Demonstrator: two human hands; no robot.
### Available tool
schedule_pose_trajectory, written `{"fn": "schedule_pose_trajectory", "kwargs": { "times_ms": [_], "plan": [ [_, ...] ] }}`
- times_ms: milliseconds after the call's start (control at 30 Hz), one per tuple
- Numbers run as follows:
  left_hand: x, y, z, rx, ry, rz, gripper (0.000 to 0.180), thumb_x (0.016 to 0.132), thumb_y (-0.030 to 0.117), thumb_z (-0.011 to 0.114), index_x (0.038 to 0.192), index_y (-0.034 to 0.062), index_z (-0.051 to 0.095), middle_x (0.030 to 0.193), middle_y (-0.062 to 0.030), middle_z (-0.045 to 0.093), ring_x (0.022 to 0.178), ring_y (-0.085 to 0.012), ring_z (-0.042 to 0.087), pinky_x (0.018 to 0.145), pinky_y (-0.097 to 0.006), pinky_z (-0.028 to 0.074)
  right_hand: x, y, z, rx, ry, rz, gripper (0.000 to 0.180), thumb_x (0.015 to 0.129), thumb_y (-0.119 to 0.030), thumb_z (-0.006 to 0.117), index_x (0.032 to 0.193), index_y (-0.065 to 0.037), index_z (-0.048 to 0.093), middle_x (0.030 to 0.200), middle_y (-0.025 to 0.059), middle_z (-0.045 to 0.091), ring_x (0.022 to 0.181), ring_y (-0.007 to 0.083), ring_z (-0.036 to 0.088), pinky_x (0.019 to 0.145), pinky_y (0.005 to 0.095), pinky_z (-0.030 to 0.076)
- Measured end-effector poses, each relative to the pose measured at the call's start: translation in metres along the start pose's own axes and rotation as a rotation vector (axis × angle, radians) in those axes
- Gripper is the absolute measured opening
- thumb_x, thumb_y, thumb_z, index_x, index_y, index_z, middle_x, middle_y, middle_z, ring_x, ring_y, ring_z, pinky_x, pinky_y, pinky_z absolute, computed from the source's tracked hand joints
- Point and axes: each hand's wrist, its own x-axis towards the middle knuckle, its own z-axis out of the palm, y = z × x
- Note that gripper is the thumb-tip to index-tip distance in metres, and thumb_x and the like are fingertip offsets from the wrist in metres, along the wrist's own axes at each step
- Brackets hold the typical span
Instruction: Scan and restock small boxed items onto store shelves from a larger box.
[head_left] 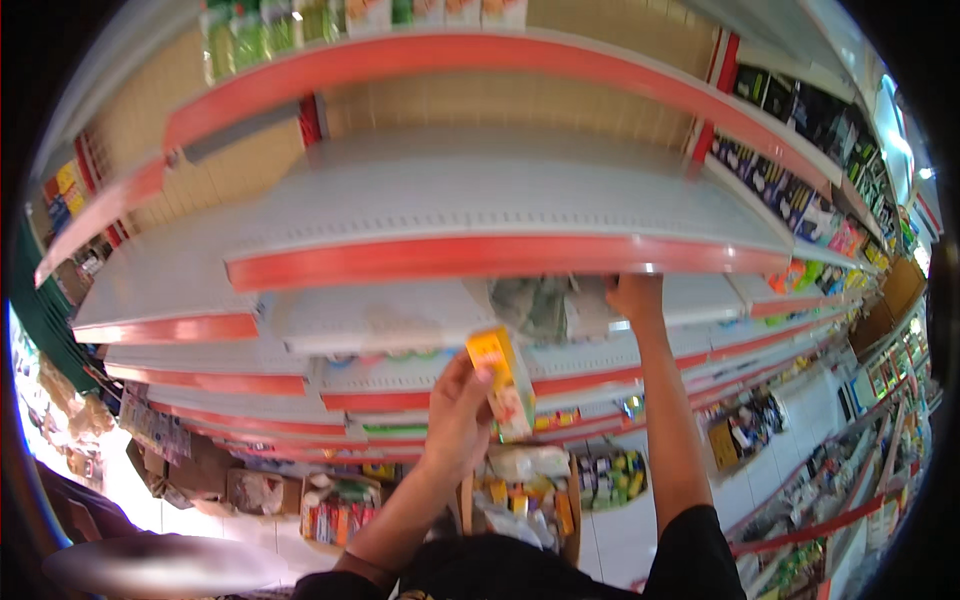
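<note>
At work along white metal shelving with long red front strips (480,185).
A brown cardboard carton (574,510) of mixed packets stands on the floor at six o'clock. A crumpled grey-green sheet (540,305) lies under a red strip, just off centre toward three o'clock. Beyond it at three o'clock, the right hand (637,296) reaches beneath that strip, partly hidden; I cannot tell whether its fingers are spread or gripping. Toward six o'clock, the left hand (462,405) pinches a slim yellow-and-white box (503,385), tilted with its top toward eleven. The step in hand looks like tending the shelf one-handed, box held aside; the next move seems to call for a low right hand and a light left pinch.
</note>
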Motion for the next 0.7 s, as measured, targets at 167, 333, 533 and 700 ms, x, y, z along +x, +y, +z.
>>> {"fn": "schedule_pose_trajectory", "kwargs": {
  "times_ms": [167,333,533,700],
  "plan": [
    [-0.002,0.071,0.049,0.379,-0.136,0.234,0.051,0.094,0.01,0.06,0.139,-0.0008,0.04,0.133,-0.0123,0.05,0.12,-0.0183,0.05,0.102,-0.033,0.041,-0.004,0.001,0.024,0.17,0.155,-0.121,0.05,0.069,-0.016,0.072,0.117,-0.009,0.061,0.124,0.0172,0.057,0.121,0.0378,0.048,0.103,0.0548,0.034],
    [0.013,0.157,0.125,0.844,-0.234,0.312,0.045,0.091,0.012,0.066,0.129,-0.0051,0.05,0.115,-0.013,0.061,0.101,-0.0158,0.061,0.088,-0.032,0.052,-0.012,0.016,0.007,0.058,0.061,0.037,0.055,0.071,-0.023,0.074,0.123,-0.01,0.058,0.13,0.0158,0.053,0.128,0.0369,0.042,0.105,0.0581,0.029],
    [0.076,0.217,0.194,1.104,-0.32,0.823,0.047,0.088,0.029,0.07,0.119,-0.0052,0.059,0.1,-0.0126,0.068,0.084,-0.0129,0.065,0.075,-0.027,0.053,-0.018,-0.117,-0.192,0.394,-0.522,-0.178,0.034,0.079,-0.035,0.074,0.101,-0.009,0.067,0.099,0.0122,0.068,0.098,0.0282,0.063,0.084,0.0416,0.049],
    [0.118,0.254,0.224,1.43,-0.178,0.953,0.049,0.089,0.031,0.067,0.119,-0.0069,0.058,0.104,-0.0157,0.068,0.092,-0.0152,0.065,0.078,-0.028,0.054,0.048,-0.182,-0.262,0.656,0.451,-0.549,0.025,0.079,-0.017,0.071,0.099,-0.005,0.06,0.093,0.0135,0.063,0.09,0.0312,0.062,0.077,0.039,0.049]
  ]
}}
